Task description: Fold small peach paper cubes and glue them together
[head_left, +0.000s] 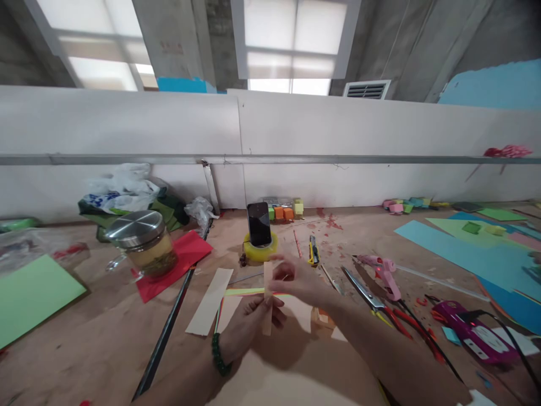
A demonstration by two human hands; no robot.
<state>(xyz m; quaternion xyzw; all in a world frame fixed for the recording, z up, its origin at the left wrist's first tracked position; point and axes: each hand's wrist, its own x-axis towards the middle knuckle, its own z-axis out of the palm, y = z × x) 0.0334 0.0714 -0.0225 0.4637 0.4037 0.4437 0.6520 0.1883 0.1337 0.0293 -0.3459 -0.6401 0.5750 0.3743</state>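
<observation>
The left hand (248, 318), nearly closed, pinches the narrow paper strip (267, 326) over the pale sheet (300, 311); the right hand (293, 279) curls at its upper end, grip unclear; the step appears to be shaping the strip, the next move calling for a steady hold.

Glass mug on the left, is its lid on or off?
On: the metal lid covers the top of the glass mug.

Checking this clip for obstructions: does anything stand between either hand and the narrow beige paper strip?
Nothing visible does: the left hand pinches the narrow beige paper strip, and the right hand is beside its upper part.
</observation>
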